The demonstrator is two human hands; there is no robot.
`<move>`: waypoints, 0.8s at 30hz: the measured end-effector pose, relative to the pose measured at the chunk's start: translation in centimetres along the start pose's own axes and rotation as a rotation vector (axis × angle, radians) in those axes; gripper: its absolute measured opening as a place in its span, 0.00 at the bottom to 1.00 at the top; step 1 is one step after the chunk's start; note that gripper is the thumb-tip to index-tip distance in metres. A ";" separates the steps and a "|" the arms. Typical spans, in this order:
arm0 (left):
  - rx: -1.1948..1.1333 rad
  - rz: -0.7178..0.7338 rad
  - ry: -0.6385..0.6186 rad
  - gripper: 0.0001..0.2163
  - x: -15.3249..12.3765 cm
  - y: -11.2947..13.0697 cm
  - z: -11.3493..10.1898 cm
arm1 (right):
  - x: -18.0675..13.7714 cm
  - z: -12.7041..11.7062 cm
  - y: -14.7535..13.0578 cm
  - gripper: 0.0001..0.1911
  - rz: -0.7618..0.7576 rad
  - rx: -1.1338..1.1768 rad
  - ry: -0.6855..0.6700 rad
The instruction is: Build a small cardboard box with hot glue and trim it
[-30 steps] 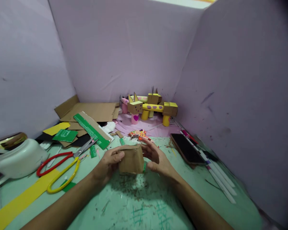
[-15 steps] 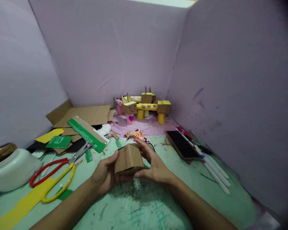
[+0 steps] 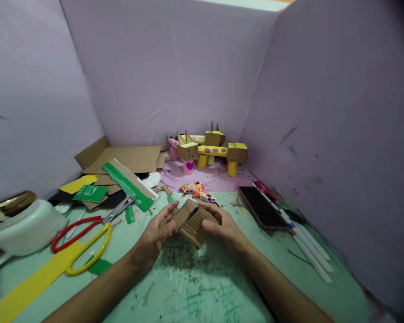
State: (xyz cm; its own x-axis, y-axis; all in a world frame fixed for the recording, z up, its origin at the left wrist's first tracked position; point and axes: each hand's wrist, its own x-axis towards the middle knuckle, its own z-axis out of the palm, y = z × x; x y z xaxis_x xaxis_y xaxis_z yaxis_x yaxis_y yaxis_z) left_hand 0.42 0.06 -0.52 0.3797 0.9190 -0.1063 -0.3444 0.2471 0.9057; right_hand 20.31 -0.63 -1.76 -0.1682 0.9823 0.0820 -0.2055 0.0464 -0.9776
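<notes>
A small folded cardboard box [image 3: 195, 226] is held between both my hands over the middle of the table, tilted, with a dark gap along one upper edge. My right hand [image 3: 222, 223] grips its right side, thumb on the front face and fingers behind. On the left side, my left hand [image 3: 161, 226] has its thumb and fingers closed at the box's edge; some fingertips rise behind it. Just beyond the box lies a colourful patterned scrap [image 3: 197, 190]. The underside of the box is hidden.
Scissors [image 3: 111, 220] with red and yellow handles lie left, near a yellow paper strip [image 3: 33, 285] and a white glue gun-like object [image 3: 30, 229]. Cardboard pieces [image 3: 131, 157] pile behind. Cardboard animal figures [image 3: 215, 150] stand at the back. A phone [image 3: 261, 206] and white sticks [image 3: 309, 251] lie right.
The box has been turned and tilted, so its gapped edge now shows. My left fingers have come up along its left side, and my right thumb has moved onto its front face. The view has shifted slightly.
</notes>
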 end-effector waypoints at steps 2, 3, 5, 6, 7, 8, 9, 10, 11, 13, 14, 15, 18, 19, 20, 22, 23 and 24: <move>0.024 0.058 -0.040 0.44 0.2 -0.5 0.0 | -0.1 0.4 0.2 0.35 0.010 0.055 0.035; 0.032 0.086 -0.055 0.45 0.2 -0.8 0.0 | -0.2 0.6 0.3 0.35 0.018 0.078 0.043; 0.048 0.125 -0.065 0.45 0.4 -1.2 -0.1 | -0.4 1.0 0.5 0.35 0.036 0.090 0.033; 0.062 0.124 -0.059 0.44 0.4 -1.3 -0.1 | -0.4 1.1 0.6 0.35 0.042 0.078 0.018; 0.076 0.116 -0.046 0.43 0.4 -1.3 -0.1 | -0.5 1.2 0.7 0.35 0.042 0.055 -0.001; 0.085 0.105 -0.025 0.42 0.4 -1.3 -0.1 | -0.5 1.1 0.8 0.35 0.036 0.027 -0.022; 0.088 0.091 0.006 0.40 0.3 -1.1 0.0 | -0.4 1.0 1.0 0.36 0.025 -0.001 -0.040; 0.078 0.076 0.045 0.39 0.3 -0.9 0.0 | -0.3 0.9 1.1 0.37 0.017 -0.023 -0.054; 0.055 0.063 0.089 0.36 0.3 -0.7 0.1 | -0.1 0.6 1.3 0.39 0.010 -0.034 -0.055; -0.017 0.020 0.156 0.30 0.2 -0.1 0.4 | 0.3 0.1 1.7 0.41 0.005 -0.013 -0.009; -0.054 -0.021 0.173 0.26 0.3 0.2 0.6 | 0.4 -0.2 1.8 0.41 0.012 0.013 0.026; -0.089 -0.074 0.178 0.22 0.3 0.5 0.7 | 0.6 -0.5 1.9 0.40 0.018 0.040 0.057; -0.185 -0.240 0.155 0.16 0.5 1.2 0.8 | 0.7 -0.9 1.8 0.35 0.017 0.082 0.091; -0.210 -0.283 0.148 0.16 0.6 1.2 0.7 | 0.6 -0.9 1.7 0.34 0.007 0.077 0.084; -0.228 -0.313 0.137 0.16 0.7 1.3 0.6 | 0.6 -0.9 1.6 0.34 -0.009 0.063 0.075; -0.241 -0.338 0.113 0.17 0.7 1.2 0.4 | 0.4 -0.8 1.4 0.35 -0.050 0.008 0.043; -0.239 -0.336 0.103 0.17 0.7 1.1 0.4 | 0.3 -0.6 1.3 0.37 -0.071 -0.033 0.021; -0.231 -0.327 0.097 0.17 0.7 0.9 0.4 | 0.2 -0.5 1.2 0.40 -0.091 -0.082 0.000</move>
State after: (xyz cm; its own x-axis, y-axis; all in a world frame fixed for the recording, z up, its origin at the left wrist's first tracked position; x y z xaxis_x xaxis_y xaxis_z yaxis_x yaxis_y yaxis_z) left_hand 0.72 0.83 0.42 0.4223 0.8026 -0.4214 -0.4072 0.5833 0.7028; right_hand 20.47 -0.27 -3.05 -0.1523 0.9735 0.1708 -0.1406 0.1497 -0.9787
